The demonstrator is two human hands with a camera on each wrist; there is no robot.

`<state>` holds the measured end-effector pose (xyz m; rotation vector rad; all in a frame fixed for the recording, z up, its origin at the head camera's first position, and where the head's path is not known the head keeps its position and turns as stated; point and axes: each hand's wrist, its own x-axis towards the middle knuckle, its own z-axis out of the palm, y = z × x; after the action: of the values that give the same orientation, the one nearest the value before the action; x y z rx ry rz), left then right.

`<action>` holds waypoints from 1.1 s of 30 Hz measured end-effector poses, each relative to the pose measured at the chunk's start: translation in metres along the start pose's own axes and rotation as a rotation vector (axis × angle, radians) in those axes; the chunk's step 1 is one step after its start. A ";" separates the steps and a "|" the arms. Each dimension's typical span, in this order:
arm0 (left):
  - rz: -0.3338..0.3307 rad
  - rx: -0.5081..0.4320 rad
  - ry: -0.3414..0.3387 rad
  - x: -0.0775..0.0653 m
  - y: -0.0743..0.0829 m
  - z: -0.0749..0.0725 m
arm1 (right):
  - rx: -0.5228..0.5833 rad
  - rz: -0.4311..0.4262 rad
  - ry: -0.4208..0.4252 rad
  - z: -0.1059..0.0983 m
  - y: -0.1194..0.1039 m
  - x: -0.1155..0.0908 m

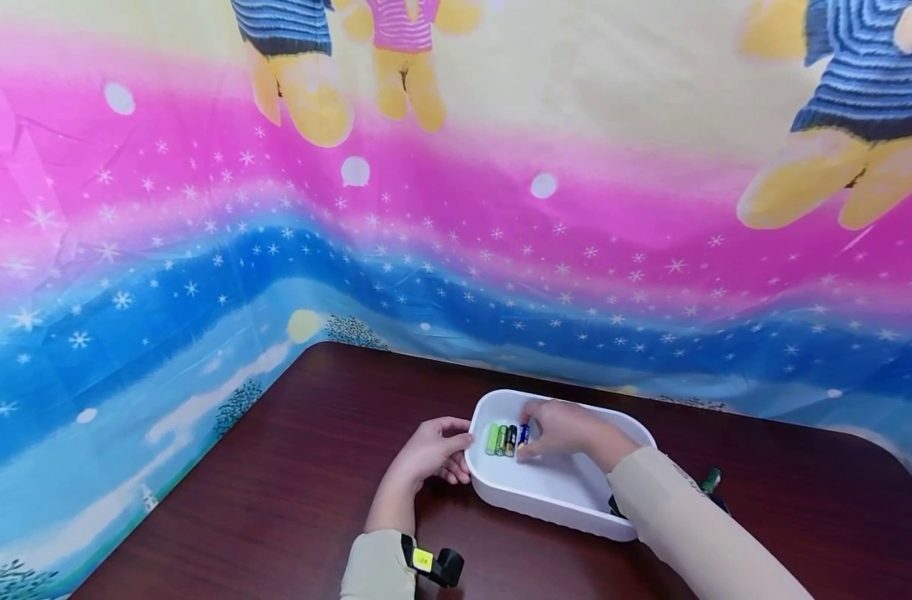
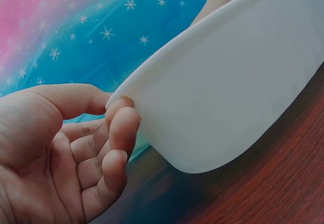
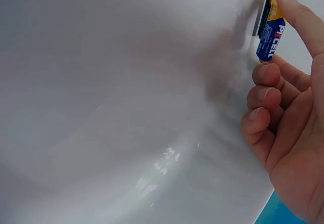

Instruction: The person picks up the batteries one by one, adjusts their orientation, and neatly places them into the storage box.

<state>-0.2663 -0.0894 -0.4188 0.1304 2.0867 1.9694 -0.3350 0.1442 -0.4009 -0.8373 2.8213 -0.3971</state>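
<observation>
The blue-and-gold battery [image 3: 271, 39] is pinched end to end by thumb and index finger of the right hand [image 3: 298, 120], upper right in its wrist view, other fingers just kinda curled below. White tray [image 1: 542, 507] is gripped at the rim by the left hand [image 1: 428, 456].

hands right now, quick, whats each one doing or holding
Left hand: holding the rim of the white tray, pinched by thumb and fingers.
Right hand: holding a blue-and-yellow battery by its ends.
</observation>
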 end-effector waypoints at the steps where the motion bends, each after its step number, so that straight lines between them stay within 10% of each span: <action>1: -0.002 -0.001 0.001 0.001 -0.001 0.000 | -0.005 -0.007 -0.001 0.001 0.000 0.000; 23: -0.005 0.013 -0.009 0.006 -0.004 0.011 | -0.043 0.065 -0.057 -0.001 0.001 -0.006; 33: -0.006 0.018 -0.012 0.006 -0.004 0.010 | 0.201 0.159 -0.136 -0.070 0.001 -0.036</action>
<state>-0.2688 -0.0785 -0.4234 0.1390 2.0957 1.9420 -0.3224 0.1797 -0.3316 -0.5725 2.6439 -0.5648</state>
